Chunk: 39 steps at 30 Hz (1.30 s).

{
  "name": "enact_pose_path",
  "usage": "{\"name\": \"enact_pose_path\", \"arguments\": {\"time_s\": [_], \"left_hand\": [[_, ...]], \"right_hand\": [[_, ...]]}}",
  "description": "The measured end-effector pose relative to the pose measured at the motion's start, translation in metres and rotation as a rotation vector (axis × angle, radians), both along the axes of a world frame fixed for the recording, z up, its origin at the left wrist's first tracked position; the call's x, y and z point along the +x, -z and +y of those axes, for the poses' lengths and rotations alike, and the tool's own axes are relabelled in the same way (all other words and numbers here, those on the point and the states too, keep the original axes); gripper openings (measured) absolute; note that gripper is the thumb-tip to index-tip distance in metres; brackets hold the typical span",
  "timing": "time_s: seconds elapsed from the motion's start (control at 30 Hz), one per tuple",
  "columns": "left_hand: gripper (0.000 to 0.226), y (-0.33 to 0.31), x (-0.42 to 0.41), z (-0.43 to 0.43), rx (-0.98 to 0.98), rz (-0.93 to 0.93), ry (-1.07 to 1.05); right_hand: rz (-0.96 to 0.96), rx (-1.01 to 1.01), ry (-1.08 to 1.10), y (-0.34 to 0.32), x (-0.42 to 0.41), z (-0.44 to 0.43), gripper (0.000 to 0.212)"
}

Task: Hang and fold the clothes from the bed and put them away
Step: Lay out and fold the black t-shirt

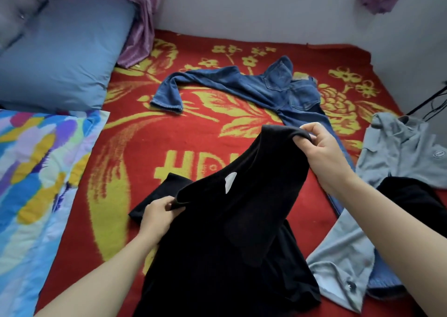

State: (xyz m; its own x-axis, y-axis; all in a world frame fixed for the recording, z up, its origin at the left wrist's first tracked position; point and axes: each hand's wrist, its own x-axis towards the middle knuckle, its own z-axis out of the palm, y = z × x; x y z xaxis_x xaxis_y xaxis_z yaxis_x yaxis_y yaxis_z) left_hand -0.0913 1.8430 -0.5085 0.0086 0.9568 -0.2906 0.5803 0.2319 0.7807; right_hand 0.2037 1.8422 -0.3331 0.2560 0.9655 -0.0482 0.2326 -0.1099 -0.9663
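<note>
Bare forearms (101, 275); left hand (157, 211), right hand (323, 147); perhaps short-sleeved.

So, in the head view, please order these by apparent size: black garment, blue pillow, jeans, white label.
1. black garment, though nearest the camera
2. blue pillow
3. jeans, partly covered
4. white label, clearly smallest

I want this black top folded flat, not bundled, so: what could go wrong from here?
The right hand grips the black top high while the left hand pinches an edge lower, so it hangs bunched; folding now may trap creases.
Its lower edge lies against the grey shirt, which could get dragged along.
The jeans sprawl beyond, so spreading it may overlap them.
</note>
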Motion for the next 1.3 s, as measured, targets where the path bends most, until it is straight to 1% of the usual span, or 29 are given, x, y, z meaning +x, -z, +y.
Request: {"name": "enact_pose_path", "arguments": {"time_s": [0.07, 0.13, 0.2, 0.27, 0.33, 0.37, 0.43, 0.47, 0.53, 0.57, 0.6, 0.63, 0.67, 0.7, 0.73, 0.77, 0.83, 0.87, 0.9, 0.93, 0.97, 1.0, 1.03, 1.1, 1.17, 1.2, 1.3], "left_hand": [[0.022, -0.021, -0.017, 0.006, -0.001, -0.107, -0.018], [0.026, -0.054, -0.034, 0.015, 0.028, -0.181, -0.052], [0.020, -0.095, -0.050, 0.020, 0.093, -0.231, -0.084], [0.021, -0.144, -0.061, 0.018, 0.160, -0.272, -0.084], [0.028, -0.191, -0.070, 0.010, 0.213, -0.313, -0.060], [0.036, -0.213, -0.075, 0.006, 0.230, -0.324, -0.044], [0.046, -0.259, -0.084, -0.007, 0.295, -0.330, -0.008], [0.047, -0.282, -0.088, -0.015, 0.352, -0.291, -0.012], [0.040, -0.320, -0.092, -0.030, 0.477, -0.187, -0.049], [0.033, -0.340, -0.091, -0.042, 0.556, -0.128, -0.083], [0.021, -0.355, -0.090, -0.054, 0.635, -0.082, -0.118], [0.013, -0.370, -0.088, -0.069, 0.725, -0.043, -0.153], [0.026, -0.380, -0.086, -0.085, 0.821, 0.006, -0.193], [0.045, -0.390, -0.082, -0.098, 0.902, 0.082, -0.227], [0.060, -0.401, -0.081, -0.122, 0.970, 0.119, -0.246], [0.069, -0.407, -0.083, -0.126, 0.982, 0.116, -0.292], [0.073, -0.424, -0.088, -0.159, 0.983, 0.067, -0.393], [0.071, -0.431, -0.088, -0.169, 0.979, 0.020, -0.403], [0.065, -0.438, -0.090, -0.177, 1.009, 0.026, -0.415], [0.053, -0.446, -0.090, -0.190, 1.034, 0.046, -0.414], [0.036, -0.455, -0.090, -0.202, 1.047, 0.070, -0.421], [0.021, -0.463, -0.090, -0.211, 1.057, 0.082, -0.420], [0.016, -0.471, -0.091, -0.222, 1.067, 0.086, -0.425], [0.023, -0.482, -0.095, -0.236, 1.087, 0.093, -0.429], [0.035, -0.492, -0.097, -0.245, 1.088, 0.078, -0.414], [0.036, -0.495, -0.097, -0.244, 1.096, 0.091, -0.400], [0.021, -0.501, -0.090, -0.234, 1.069, 0.209, -0.336]], "right_hand": [[-0.012, -0.011, 0.039, -0.009, 0.011, -0.009, 0.022], [-0.006, -0.024, 0.076, -0.021, 0.021, -0.017, 0.022], [0.001, -0.036, 0.084, -0.035, 0.027, -0.025, 0.021], [0.029, -0.046, 0.072, -0.055, 0.027, -0.036, 0.019], [0.056, -0.053, 0.058, -0.077, 0.026, -0.044, 0.018], [0.053, -0.045, 0.046, -0.090, 0.025, -0.046, 0.018], [-0.006, 0.001, 0.010, -0.123, 0.024, -0.049, 0.020], [-0.072, 0.044, -0.007, -0.141, 0.025, -0.052, 0.021], [-0.212, 0.159, -0.030, -0.174, 0.027, -0.059, 0.023], [-0.271, 0.224, -0.040, -0.190, 0.029, -0.067, 0.022], [-0.347, 0.294, -0.045, -0.203, 0.030, -0.076, 0.020], [-0.436, 0.373, -0.055, -0.214, 0.031, -0.085, 0.014], [-0.553, 0.445, -0.057, -0.224, 0.031, -0.098, 0.006], [-0.683, 0.527, -0.034, -0.229, 0.032, -0.108, 0.010], [-0.826, 0.639, -0.010, -0.238, 0.034, -0.126, 0.020], [-0.964, 0.735, 0.022, -0.240, 0.036, -0.129, 0.027], [-1.096, 0.916, 0.068, -0.251, 0.042, -0.156, 0.031], [-1.120, 0.969, 0.094, -0.255, 0.044, -0.165, 0.035], [-1.130, 1.026, 0.124, -0.259, 0.048, -0.171, 0.043], [-1.143, 1.092, 0.143, -0.263, 0.049, -0.179, 0.051], [-1.159, 1.152, 0.169, -0.268, 0.050, -0.189, 0.054], [-1.180, 1.199, 0.198, -0.270, 0.053, -0.196, 0.050], [-1.198, 1.231, 0.239, -0.272, 0.056, -0.202, 0.041], [-1.222, 1.264, 0.340, -0.277, 0.061, -0.211, 0.028], [-1.209, 1.255, 0.402, -0.283, 0.062, -0.212, 0.028], [-1.204, 1.229, 0.422, -0.286, 0.061, -0.211, 0.029], [-1.190, 1.076, 0.429, -0.291, 0.050, -0.199, 0.034]]}}
